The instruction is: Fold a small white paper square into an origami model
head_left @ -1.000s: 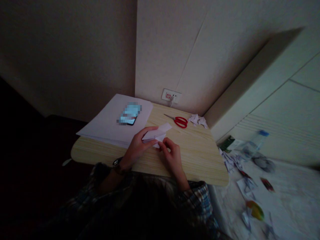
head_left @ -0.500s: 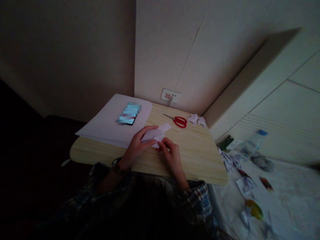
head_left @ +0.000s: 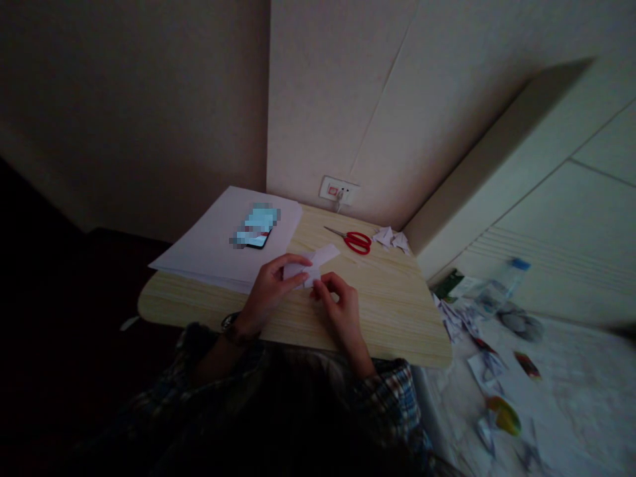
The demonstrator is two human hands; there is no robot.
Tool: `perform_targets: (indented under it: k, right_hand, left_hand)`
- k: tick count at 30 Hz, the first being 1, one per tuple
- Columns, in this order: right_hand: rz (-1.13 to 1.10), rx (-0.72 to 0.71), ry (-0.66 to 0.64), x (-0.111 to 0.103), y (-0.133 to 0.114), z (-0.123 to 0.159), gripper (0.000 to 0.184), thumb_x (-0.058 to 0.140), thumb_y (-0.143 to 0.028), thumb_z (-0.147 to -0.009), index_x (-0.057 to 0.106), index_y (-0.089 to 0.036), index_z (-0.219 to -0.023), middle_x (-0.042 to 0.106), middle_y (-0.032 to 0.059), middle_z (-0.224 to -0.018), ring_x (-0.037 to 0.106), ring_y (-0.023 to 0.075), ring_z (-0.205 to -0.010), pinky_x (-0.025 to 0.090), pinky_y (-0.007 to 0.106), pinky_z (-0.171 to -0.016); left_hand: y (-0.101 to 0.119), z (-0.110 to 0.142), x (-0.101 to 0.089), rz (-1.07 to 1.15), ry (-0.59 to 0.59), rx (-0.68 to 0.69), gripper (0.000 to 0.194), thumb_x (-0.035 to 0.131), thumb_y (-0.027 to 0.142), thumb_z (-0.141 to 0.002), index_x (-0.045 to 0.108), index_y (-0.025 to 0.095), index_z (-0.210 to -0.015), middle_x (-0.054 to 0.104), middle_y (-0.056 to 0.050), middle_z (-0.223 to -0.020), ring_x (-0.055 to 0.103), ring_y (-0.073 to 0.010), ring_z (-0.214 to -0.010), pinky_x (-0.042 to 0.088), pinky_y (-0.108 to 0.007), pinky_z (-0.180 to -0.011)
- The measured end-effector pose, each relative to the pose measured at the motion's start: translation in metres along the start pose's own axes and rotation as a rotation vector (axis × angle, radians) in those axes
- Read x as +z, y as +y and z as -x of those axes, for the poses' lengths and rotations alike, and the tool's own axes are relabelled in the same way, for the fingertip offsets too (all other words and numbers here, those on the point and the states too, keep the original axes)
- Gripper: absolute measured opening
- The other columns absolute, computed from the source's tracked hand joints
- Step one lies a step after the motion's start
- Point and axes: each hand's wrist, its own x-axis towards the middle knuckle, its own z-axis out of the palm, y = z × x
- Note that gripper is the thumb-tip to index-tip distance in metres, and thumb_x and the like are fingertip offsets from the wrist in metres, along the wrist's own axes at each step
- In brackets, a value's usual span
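A small folded piece of white paper (head_left: 325,253) is held just above the wooden table (head_left: 392,311). My left hand (head_left: 273,281) grips its left side, with the thumb in front and the fingers behind. My right hand (head_left: 340,301) pinches at the paper's lower right edge with thumb and forefinger. Behind the paper lie red-handled scissors (head_left: 356,242), their blades pointing left. Two small folded white paper pieces (head_left: 390,238) sit to the right of the scissors. The finer folds under my fingers are hidden.
A stack of large white paper sheets (head_left: 199,245) covers the table's left side, with a lit phone (head_left: 256,226) on top. A wall socket (head_left: 339,191) with a plug is behind. On the right, a pale surface (head_left: 581,397) bears a plastic bottle (head_left: 501,288) and several folded papers (head_left: 454,318).
The lower flap of the folded paper has been turned up and now looks smaller. My left thumb has shifted slightly up over it. My right hand has hardly moved.
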Motion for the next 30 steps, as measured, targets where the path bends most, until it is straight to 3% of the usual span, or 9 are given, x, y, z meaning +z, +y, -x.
perform_targets:
  k: [5,10,13,20,25,30]
  right_hand:
    - [-0.035,0.004,0.084,-0.0015,0.0010,0.0002,0.019,0.056,-0.033,-0.085,0.058,-0.020,-0.072,0.063,-0.0008,-0.065,0.059,0.0141,-0.062,0.045,0.025,-0.063]
    - [-0.003,0.002,0.065,-0.0010,0.0010,0.0001,0.020,0.056,-0.031,-0.085,0.057,-0.020,-0.069,0.061,-0.0014,-0.062,0.057,0.0136,-0.061,0.044,0.025,-0.062]
    - [0.016,-0.006,0.064,-0.0002,0.0019,0.0000,0.019,0.056,-0.030,-0.085,0.057,-0.020,-0.069,0.061,-0.0018,-0.063,0.056,0.0135,-0.060,0.043,0.025,-0.062]
    - [-0.018,-0.033,0.205,-0.0012,0.0033,0.0007,0.013,0.053,-0.028,-0.086,0.057,-0.021,-0.077,0.061,-0.0009,-0.070,0.058,0.0142,-0.067,0.046,0.026,-0.065]
    - [-0.011,-0.038,0.211,-0.0005,0.0041,0.0004,0.012,0.051,-0.027,-0.087,0.056,-0.021,-0.077,0.061,-0.0012,-0.070,0.057,0.0142,-0.067,0.045,0.026,-0.065]
    - [0.016,-0.068,0.216,-0.0006,0.0020,0.0010,0.012,0.052,-0.027,-0.087,0.056,-0.021,-0.077,0.060,-0.0015,-0.070,0.057,0.0139,-0.067,0.045,0.026,-0.064]
  left_hand:
    - [-0.0024,-0.0013,0.0012,0.038,-0.009,-0.057,0.022,0.072,0.028,-0.065,0.063,0.018,-0.083,0.065,0.000,-0.085,0.062,-0.0183,-0.081,0.050,-0.029,-0.074]
    - [-0.0015,-0.0018,-0.0004,0.098,0.045,-0.011,0.047,0.074,0.026,-0.065,0.056,0.020,-0.108,0.061,-0.002,-0.109,0.062,-0.0149,-0.086,0.050,-0.025,-0.073]
    - [-0.0026,-0.0027,-0.0010,0.076,0.037,-0.010,0.056,0.075,0.025,-0.064,0.053,0.020,-0.115,0.060,-0.003,-0.110,0.062,-0.0145,-0.087,0.050,-0.024,-0.074]
    - [-0.0056,-0.0052,0.0023,-0.026,-0.034,-0.045,0.042,0.076,0.032,-0.060,0.060,0.016,-0.095,0.066,-0.004,-0.099,0.062,-0.0198,-0.087,0.050,-0.030,-0.078]
    - [-0.0051,-0.0039,0.0008,-0.081,-0.085,-0.044,0.026,0.072,0.038,-0.065,0.063,0.017,-0.077,0.063,0.001,-0.072,0.059,-0.0172,-0.071,0.047,-0.026,-0.066]
    - [-0.0037,-0.0026,0.0003,-0.143,-0.116,-0.059,0.020,0.072,0.034,-0.065,0.061,0.018,-0.067,0.062,0.002,-0.065,0.059,-0.0167,-0.066,0.048,-0.026,-0.065]
